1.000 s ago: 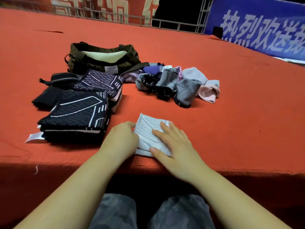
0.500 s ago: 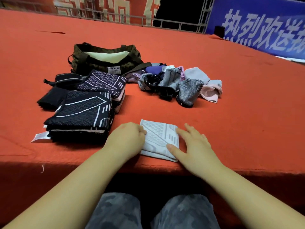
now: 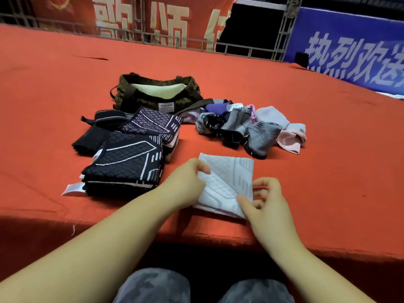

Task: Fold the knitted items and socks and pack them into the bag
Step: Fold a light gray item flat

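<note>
The desk is covered in matt orange-red cloth with a felt-like nap, creased in places. The white knitted piece shows a raised, ribbed diamond texture, soft and matt; the black knitted stack on the left has the same quilted knit with pale woven lines and a papery white label at its near edge. The far bag is coarse, dull olive fabric with a smooth pale lining, and the socks are fine ribbed knit.
</note>
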Demonstrator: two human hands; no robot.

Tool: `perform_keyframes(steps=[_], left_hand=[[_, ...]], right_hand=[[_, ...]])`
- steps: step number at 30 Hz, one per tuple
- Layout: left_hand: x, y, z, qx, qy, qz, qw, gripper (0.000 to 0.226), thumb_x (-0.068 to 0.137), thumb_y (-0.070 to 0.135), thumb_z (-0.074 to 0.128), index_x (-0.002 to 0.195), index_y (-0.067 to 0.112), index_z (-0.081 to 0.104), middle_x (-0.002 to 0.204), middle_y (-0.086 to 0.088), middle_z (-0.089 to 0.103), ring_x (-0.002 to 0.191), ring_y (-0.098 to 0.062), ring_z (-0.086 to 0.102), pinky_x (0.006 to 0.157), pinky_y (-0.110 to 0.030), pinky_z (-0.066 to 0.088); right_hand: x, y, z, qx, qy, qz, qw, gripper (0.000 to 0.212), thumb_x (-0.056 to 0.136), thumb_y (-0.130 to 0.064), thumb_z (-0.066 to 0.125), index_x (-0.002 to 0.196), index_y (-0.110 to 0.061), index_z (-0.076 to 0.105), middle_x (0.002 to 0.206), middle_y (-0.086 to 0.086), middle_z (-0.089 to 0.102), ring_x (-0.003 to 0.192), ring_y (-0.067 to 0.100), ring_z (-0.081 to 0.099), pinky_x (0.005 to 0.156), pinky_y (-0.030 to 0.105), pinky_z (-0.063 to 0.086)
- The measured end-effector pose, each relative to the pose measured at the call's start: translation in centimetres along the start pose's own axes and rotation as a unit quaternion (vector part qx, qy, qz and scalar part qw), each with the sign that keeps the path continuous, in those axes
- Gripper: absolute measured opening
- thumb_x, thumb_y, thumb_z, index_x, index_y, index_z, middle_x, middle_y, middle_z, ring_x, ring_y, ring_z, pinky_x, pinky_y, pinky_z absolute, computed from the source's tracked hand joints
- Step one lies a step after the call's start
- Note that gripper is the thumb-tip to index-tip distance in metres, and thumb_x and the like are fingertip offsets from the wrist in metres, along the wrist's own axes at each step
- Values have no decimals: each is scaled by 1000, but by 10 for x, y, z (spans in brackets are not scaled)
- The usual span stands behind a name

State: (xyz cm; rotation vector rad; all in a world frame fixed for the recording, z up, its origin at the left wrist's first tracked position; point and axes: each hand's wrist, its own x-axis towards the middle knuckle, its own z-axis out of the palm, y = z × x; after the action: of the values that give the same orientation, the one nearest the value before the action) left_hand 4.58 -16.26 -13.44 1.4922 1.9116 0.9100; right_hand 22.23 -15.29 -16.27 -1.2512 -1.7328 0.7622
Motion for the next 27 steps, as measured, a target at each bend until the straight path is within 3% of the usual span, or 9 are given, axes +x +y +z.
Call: perform_keyframes(steps=[3,5,8,11,15,19,22,25,27], left_hand=[[8,13,-18,-29,33,46,998,32,87,2,49,110,22,60,76,1,52,58,-14,46,51,-22,38],[13,22,-34,2,67,78,995,35,88,5,50,116,24,60,87,2,57,68,-13,52,56,-17,39],[22,25,-62,45,118,97,987,40,90,7,49,127,22,56,119,0,57,99,-18,58,74,-14,37],[39,19,-94,86,141,94,982,43,92,7,47,132,20,52,134,-1,53,116,-15,53,83,-12,33],[68,1,-134,133,143,60,979,43,93,6,43,133,20,52,136,-2,53,119,-17,52,80,-13,34],[100,-29,-159,166,131,27,977,43,93,3,41,132,20,54,133,-5,56,116,-24,56,78,-18,37],[121,-50,-169,227,101,23,968,40,96,10,42,132,22,53,135,-4,54,117,-24,54,84,-21,37],[131,-74,-170,361,31,53,931,36,99,24,40,134,25,50,138,-7,42,120,-26,48,95,-24,34],[135,-85,-171,444,2,82,892,41,101,32,34,141,29,42,153,-7,26,131,-27,37,108,-30,29]], right_hand=[[17,-9,5,32,22,-39,998,42,83,-6,66,96,-39,42,94,-13,59,66,17,60,65,23,47],[33,-19,12,-13,24,-110,994,38,85,-5,63,102,-37,51,98,-15,57,75,4,56,73,16,43],[60,-39,28,-60,16,-168,984,29,87,-2,59,110,-18,63,98,-8,53,85,-5,52,80,5,36],[86,-59,52,-75,-30,-170,982,32,88,-6,58,119,-17,61,111,-2,51,98,15,56,93,27,44],[114,-85,90,-94,-89,-155,979,41,92,-12,54,132,-16,52,121,5,46,106,21,53,93,19,32],[140,-103,130,-126,-144,-127,973,46,93,-14,50,138,-14,45,131,15,44,120,27,46,99,23,28],[153,-105,147,-171,-148,-107,968,46,91,-17,50,136,-22,48,133,11,42,122,29,43,101,28,31],[158,-100,152,-273,-135,-118,945,43,88,-25,50,130,-33,51,145,4,31,132,27,25,108,34,22],[160,-94,153,-303,-171,-164,923,47,91,-28,44,137,-35,43,158,0,9,144,24,5,114,39,10]])
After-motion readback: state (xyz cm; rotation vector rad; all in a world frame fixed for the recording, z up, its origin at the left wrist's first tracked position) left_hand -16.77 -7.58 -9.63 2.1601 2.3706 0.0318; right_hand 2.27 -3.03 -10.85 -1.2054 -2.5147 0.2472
